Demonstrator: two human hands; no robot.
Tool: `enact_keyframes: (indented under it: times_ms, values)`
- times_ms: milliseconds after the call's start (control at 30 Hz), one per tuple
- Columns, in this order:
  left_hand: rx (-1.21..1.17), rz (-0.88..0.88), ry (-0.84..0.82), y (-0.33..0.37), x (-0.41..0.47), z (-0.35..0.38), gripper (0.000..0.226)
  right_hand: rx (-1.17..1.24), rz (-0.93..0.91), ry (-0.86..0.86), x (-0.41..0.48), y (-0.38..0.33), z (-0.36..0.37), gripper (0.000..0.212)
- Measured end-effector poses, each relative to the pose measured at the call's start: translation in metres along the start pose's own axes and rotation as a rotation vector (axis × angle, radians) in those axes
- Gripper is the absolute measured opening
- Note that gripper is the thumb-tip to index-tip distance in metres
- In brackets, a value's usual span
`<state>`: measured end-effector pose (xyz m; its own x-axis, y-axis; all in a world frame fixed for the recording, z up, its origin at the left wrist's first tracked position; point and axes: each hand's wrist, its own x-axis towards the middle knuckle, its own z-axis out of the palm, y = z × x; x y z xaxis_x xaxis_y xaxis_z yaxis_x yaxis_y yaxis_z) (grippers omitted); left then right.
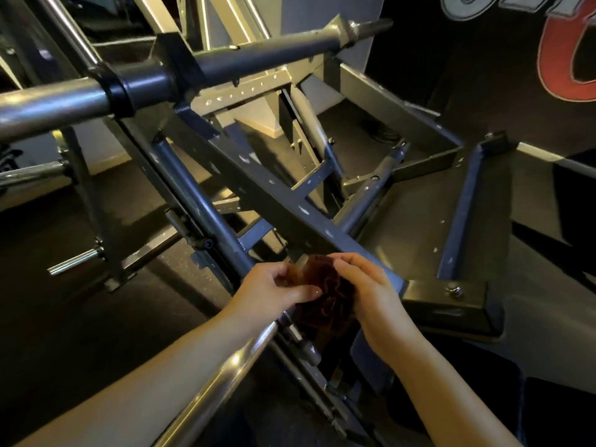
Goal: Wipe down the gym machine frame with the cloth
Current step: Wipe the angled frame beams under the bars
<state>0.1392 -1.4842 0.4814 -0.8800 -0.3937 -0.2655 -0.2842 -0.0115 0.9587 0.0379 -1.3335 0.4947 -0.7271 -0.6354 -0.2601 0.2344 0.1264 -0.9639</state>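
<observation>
**Two hands bunching the cloth before we wipe**

Both our left hand (pixel 274 285) and right hand (pixel 371 295) pinch the dark cloth (pixel 325 301), gathered between them above the chrome bar (pixel 225 369). Beyond runs the grey frame beam (pixel 274 195); we judge the next move is pressing cloth onto it.

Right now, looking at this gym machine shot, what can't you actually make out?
- Cloth, head view: bunched between the left hand and right hand; its full shape is hidden.
- Wall lettering: cut off by the top and right edges.
- Frame beam: its lower end is covered by the hands.
</observation>
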Motion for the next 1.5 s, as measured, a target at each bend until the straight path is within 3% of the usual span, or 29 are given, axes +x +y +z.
enact_keyframes:
  times_ms: [200,333,467,567,700,833,967,1167,1367,1500]
  values:
    - [0.173,0.161,0.044,0.017,0.012,0.035,0.018,-0.416,-0.205,0.123,-0.006,-0.037,-0.040,0.016]
    - [0.314,0.225,0.288,0.000,0.028,0.030,0.024,-0.770,-0.187,0.089,0.000,-0.069,-0.084,0.019]
    - [0.399,0.303,0.513,-0.014,0.042,0.023,0.039,-1.204,-0.136,0.030,0.015,-0.057,-0.088,0.015]
    - [0.505,0.397,0.625,-0.017,0.051,0.013,0.057,-1.169,-0.144,0.040,0.032,-0.045,-0.074,0.014]
    - [0.692,0.476,0.735,-0.015,0.063,-0.002,0.075,-1.027,-0.310,0.081,0.055,-0.045,-0.037,0.018]
    - [0.804,0.518,0.762,-0.012,0.071,-0.017,0.084,-1.014,-0.143,0.049,0.046,-0.047,-0.057,0.019]
    - [0.902,0.511,0.761,-0.010,0.079,-0.029,0.086,-1.175,-0.064,0.121,0.030,-0.047,-0.080,0.014]
    - [0.937,0.511,0.764,-0.004,0.091,-0.033,0.082,-0.901,-0.269,0.126,0.075,-0.056,-0.002,0.012]
    - [0.977,0.529,0.781,-0.008,0.096,-0.040,0.082,-1.027,-0.019,0.046,0.045,-0.055,-0.058,0.014]
    - [0.980,0.530,0.772,-0.009,0.097,-0.040,0.079,-0.954,-0.213,0.104,0.073,-0.057,-0.015,0.012]
